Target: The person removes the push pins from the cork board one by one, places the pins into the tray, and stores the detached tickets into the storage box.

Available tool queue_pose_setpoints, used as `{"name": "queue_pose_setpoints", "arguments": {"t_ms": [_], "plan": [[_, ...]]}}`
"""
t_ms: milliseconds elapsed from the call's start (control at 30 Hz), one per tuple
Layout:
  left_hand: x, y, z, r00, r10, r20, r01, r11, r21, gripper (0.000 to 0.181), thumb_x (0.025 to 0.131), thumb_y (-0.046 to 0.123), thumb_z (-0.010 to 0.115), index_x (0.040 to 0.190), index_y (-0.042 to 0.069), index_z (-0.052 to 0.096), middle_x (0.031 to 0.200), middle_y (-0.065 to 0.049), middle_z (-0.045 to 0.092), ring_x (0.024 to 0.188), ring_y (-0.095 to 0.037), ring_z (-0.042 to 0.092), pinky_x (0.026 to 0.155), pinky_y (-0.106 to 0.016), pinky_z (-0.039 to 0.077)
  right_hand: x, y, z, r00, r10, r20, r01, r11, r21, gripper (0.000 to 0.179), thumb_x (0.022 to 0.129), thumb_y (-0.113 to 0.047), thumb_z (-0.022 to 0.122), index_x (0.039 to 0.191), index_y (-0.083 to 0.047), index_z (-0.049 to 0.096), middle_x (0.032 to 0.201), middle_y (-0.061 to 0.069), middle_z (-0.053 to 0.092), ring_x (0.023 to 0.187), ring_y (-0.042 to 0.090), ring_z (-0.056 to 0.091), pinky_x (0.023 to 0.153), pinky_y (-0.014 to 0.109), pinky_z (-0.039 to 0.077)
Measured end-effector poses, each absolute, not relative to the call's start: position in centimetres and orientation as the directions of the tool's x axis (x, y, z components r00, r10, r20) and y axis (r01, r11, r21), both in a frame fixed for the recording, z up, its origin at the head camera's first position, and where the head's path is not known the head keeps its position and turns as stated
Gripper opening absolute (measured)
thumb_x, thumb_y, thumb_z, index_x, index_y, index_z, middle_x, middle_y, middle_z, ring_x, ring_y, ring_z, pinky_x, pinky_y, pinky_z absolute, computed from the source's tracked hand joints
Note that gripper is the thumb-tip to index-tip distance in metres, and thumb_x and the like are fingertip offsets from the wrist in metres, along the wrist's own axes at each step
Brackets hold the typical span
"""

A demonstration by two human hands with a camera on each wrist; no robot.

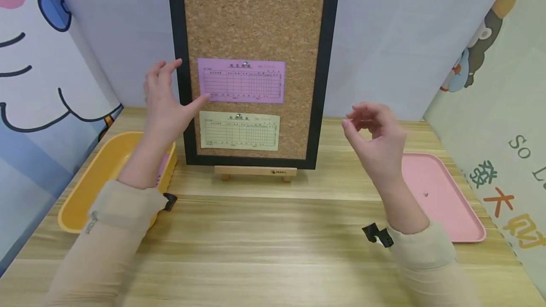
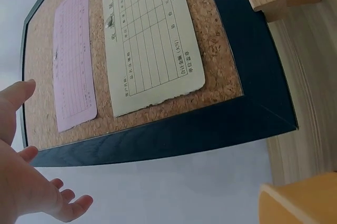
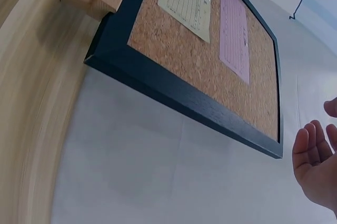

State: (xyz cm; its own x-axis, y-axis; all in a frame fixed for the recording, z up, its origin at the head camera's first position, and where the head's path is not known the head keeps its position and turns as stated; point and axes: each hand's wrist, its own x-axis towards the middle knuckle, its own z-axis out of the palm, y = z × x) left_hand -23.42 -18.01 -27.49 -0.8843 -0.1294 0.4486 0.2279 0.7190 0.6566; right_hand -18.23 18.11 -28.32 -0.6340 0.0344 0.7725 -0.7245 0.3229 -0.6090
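A purple receipt slip (image 1: 241,81) is pinned to a black-framed corkboard (image 1: 256,18), with a pale green-yellow slip (image 1: 240,130) pinned below it. A small shiny pin (image 1: 245,64) shows at the purple slip's top, and another pin (image 1: 239,116) on the lower one. My left hand (image 1: 166,101) is at the board's left edge, fingers spread and holding nothing. Its thumb overlaps the purple slip's lower left corner in the head view; the left wrist view shows the thumb off the paper. Right of the board, my right hand (image 1: 377,139) hangs in the air, fingers loosely bent, thumb apart, nothing visible between them.
The board leans on a small wooden stand (image 1: 256,171). A yellow basket (image 1: 70,221) with purple paper inside stands at the left, partly under my left forearm. At the right lies a pink tray (image 1: 443,221) with a tiny pin (image 1: 425,194) on it.
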Motion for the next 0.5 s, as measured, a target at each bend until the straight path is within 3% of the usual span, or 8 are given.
{"name": "queue_pose_setpoints", "arguments": {"t_ms": [200,500], "plan": [[-24.1,-17.5,-27.5,-0.898,-0.139,0.417,0.209,0.700,0.683,0.082,0.082,0.043,0.070,0.147,0.025,0.024,0.155,-0.006,0.007,0.142,-0.022,0.007,0.114,-0.046,0.016,-19.3,15.6,-28.7,-0.612,0.023,0.790,-0.755,0.280,-0.593,0.031,0.078,0.010,0.067,0.107,0.006,0.058,0.092,0.016,0.064,0.079,0.011,0.058,0.075,0.021,0.050],[-24.9,-17.3,-27.5,-0.907,-0.134,0.399,0.205,0.686,0.698,0.083,0.081,0.041,0.072,0.147,0.026,0.024,0.155,-0.006,0.005,0.143,-0.022,0.005,0.113,-0.051,0.013,-21.3,12.5,-29.3,-0.645,-0.029,0.764,-0.746,0.243,-0.620,0.028,0.082,0.003,0.068,0.109,0.007,0.060,0.098,0.020,0.062,0.087,0.022,0.058,0.076,0.024,0.052]]}}
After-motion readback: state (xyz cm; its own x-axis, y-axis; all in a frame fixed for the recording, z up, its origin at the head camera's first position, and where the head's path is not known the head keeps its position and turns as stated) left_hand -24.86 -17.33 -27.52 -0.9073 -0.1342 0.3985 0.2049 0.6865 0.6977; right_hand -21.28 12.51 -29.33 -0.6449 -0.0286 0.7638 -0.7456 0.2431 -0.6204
